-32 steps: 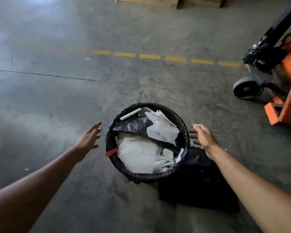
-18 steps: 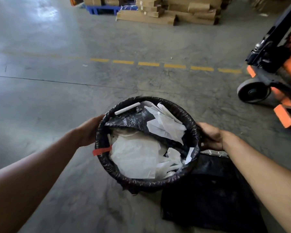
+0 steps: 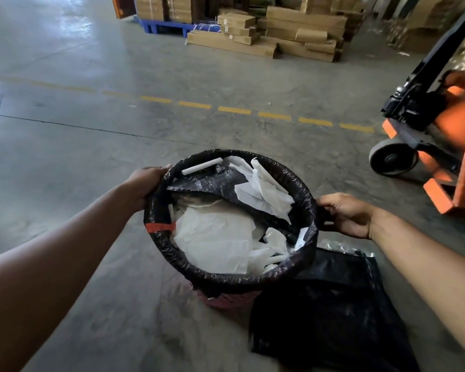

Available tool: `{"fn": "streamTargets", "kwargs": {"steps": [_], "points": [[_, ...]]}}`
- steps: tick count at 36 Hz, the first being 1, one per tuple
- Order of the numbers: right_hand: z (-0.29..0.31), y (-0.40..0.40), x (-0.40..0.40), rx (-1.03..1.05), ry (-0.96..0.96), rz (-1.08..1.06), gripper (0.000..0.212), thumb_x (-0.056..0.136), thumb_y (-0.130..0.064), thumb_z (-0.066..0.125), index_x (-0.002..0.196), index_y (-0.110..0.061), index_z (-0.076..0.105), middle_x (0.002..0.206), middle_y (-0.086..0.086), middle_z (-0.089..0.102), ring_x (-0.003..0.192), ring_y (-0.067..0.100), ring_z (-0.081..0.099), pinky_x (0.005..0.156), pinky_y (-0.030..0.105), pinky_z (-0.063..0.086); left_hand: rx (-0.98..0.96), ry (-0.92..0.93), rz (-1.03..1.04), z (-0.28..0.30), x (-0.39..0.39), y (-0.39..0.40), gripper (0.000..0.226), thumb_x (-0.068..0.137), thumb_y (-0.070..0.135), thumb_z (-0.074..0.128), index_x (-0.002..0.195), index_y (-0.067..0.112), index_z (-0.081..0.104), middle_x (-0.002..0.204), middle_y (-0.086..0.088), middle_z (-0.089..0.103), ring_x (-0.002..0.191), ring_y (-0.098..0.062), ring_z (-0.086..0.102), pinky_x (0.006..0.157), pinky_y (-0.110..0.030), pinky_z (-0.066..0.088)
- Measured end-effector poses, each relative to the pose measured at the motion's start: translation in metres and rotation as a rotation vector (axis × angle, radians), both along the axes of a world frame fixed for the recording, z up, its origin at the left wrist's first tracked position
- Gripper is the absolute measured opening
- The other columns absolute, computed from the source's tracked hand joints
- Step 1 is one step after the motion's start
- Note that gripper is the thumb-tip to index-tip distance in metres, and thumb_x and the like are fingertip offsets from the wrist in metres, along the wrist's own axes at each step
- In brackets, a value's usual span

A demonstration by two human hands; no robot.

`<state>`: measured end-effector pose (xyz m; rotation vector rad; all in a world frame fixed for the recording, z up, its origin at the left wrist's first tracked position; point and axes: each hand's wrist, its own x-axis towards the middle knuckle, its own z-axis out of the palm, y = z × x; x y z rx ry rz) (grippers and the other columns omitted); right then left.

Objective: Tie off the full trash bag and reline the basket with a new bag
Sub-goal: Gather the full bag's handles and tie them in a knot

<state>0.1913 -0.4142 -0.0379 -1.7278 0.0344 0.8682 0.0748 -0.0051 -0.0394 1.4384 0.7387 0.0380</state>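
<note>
Trash bag [image 3: 304, 200], black and crinkled, lines a round basket [image 3: 227, 298] that sits between the two hands on the concrete floor [image 3: 65, 157]. Its top edge is rolled over the basket's rim all the way round, and a short orange strip [image 3: 160, 227] lies across the roll on the side nearest the left forearm. Only a small pinkish part of the basket wall shows below the bag, on the near side. The bag is filled almost to the rim with crumpled white paper [image 3: 215, 242], some loose black plastic, and a white paper tube [image 3: 202, 166] at the far edge.

The left hand [image 3: 142, 185] is curled around the rolled rim on the far left side, fingers wrapped over the outside of it and out of sight behind the bag. The right hand [image 3: 345, 214] grips the rim on the opposite side, fingers bent and closed on the black plastic. Both forearms reach in from the near corners.

Just below the right hand and touching the basket's right side, a flat black bag [image 3: 333, 318] lies spread on the floor, with a bit of clear shiny plastic [image 3: 338, 247] at its far edge.

Beyond the right hand stands an orange pallet jack [image 3: 446, 135] with a grey wheel. A dashed yellow line [image 3: 234, 110] crosses the floor beyond both hands, and farther off are stacks of flat cardboard boxes [image 3: 279, 33] and a blue pallet [image 3: 167, 26].
</note>
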Motion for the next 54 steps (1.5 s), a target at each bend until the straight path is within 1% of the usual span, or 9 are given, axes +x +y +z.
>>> {"fn": "streamTargets", "kwargs": {"steps": [5, 12, 15, 19, 24, 32, 37, 43, 54], "points": [[0.019, 0.023, 0.019, -0.055, -0.071, -0.097, 0.018, 0.099, -0.013, 0.056, 0.081, -0.017, 0.06, 0.077, 0.007, 0.06, 0.068, 0.02, 0.058, 0.069, 0.032, 0.052, 0.005, -0.09, 0.012, 0.008, -0.01, 0.019, 0.032, 0.103, 0.024, 0.052, 0.115, 0.002, 0.071, 0.1, -0.015, 0.071, 0.082, -0.026, 0.067, 0.076, -0.036, 0.06], [0.032, 0.059, 0.029, -0.081, -0.09, -0.235, 0.025, 0.103, -0.03, 0.048, 0.083, -0.018, 0.058, 0.063, 0.004, 0.066, 0.061, 0.021, 0.058, 0.062, 0.029, 0.05, -0.202, -0.025, 0.022, 0.011, -0.026, 0.038, 0.02, 0.096, 0.023, 0.051, 0.097, 0.008, 0.065, 0.078, -0.009, 0.067, 0.06, -0.019, 0.068, 0.06, -0.03, 0.061], [0.025, 0.069, 0.022, -0.135, -0.122, -0.123, 0.037, 0.088, -0.047, 0.062, 0.095, -0.012, 0.073, 0.092, 0.012, 0.078, 0.085, 0.029, 0.071, 0.094, 0.041, 0.053, -0.166, 0.044, -0.105, 0.009, -0.025, 0.031, 0.03, 0.1, 0.031, 0.054, 0.089, 0.009, 0.069, 0.069, -0.006, 0.072, 0.053, -0.016, 0.069, 0.053, -0.026, 0.06], [0.008, 0.07, 0.028, -0.152, -0.192, -0.153, 0.071, 0.053, -0.042, 0.085, 0.113, -0.006, 0.072, 0.102, 0.016, 0.078, 0.089, 0.032, 0.076, 0.094, 0.054, 0.058, -0.011, 0.056, -0.029, 0.004, -0.019, 0.032, 0.036, 0.094, 0.033, 0.067, 0.117, 0.006, 0.068, 0.089, -0.011, 0.07, 0.061, -0.019, 0.069, 0.054, -0.029, 0.061], [0.009, 0.065, 0.023, -0.22, -0.353, -0.211, 0.032, 0.072, -0.036, 0.083, 0.077, -0.006, 0.073, 0.086, 0.015, 0.078, 0.072, 0.028, 0.071, 0.077, 0.04, 0.057, 0.261, 0.006, 0.003, 0.001, -0.009, 0.03, 0.03, 0.098, 0.025, 0.063, 0.107, -0.003, 0.072, 0.093, -0.018, 0.07, 0.067, -0.022, 0.063, 0.054, -0.025, 0.055], [0.011, 0.034, 0.02, -0.236, -0.42, -0.076, 0.018, 0.094, -0.014, 0.068, 0.079, -0.006, 0.072, 0.074, 0.014, 0.067, 0.05, 0.017, 0.058, 0.048, 0.022, 0.05, 0.291, -0.168, -0.084, 0.0, -0.007, 0.033, 0.041, 0.098, 0.033, 0.063, 0.104, -0.007, 0.067, 0.088, -0.016, 0.062, 0.082, -0.026, 0.057, 0.075, -0.037, 0.045], [0.01, 0.051, 0.024, -0.264, -0.453, -0.187, 0.021, 0.091, -0.009, 0.066, 0.071, -0.013, 0.069, 0.077, 0.012, 0.069, 0.067, 0.024, 0.06, 0.074, 0.036, 0.05, 0.328, -0.127, -0.017, 0.009, 0.012, 0.017, 0.029, 0.101, 0.037, 0.057, 0.093, 0.011, 0.067, 0.078, -0.01, 0.062, 0.062, -0.022, 0.057, 0.061, -0.03, 0.048], [0.008, 0.081, 0.025, -0.293, -0.478, -0.356, 0.028, 0.069, -0.033, 0.072, 0.073, -0.005, 0.071, 0.082, 0.013, 0.075, 0.075, 0.029, 0.069, 0.072, 0.041, 0.055, 0.608, -0.029, 0.073, 0.01, 0.029, 0.002, 0.023, 0.091, 0.042, 0.071, 0.102, 0.023, 0.078, 0.092, -0.003, 0.072, 0.08, -0.016, 0.065, 0.075, -0.025, 0.05], [-0.011, 0.091, 0.01, -0.525, -1.171, -0.367, 0.015, 0.094, -0.023, 0.061, 0.085, -0.012, 0.065, 0.092, 0.014, 0.073, 0.09, 0.039, 0.067, 0.071, 0.036, 0.046, 1.036, -0.273, 0.048, 0.014, 0.025, -0.009, 0.016, 0.09, 0.034, 0.07, 0.099, 0.024, 0.079, 0.096, 0.002, 0.074, 0.086, -0.014, 0.063, 0.073, -0.025, 0.039]]}}
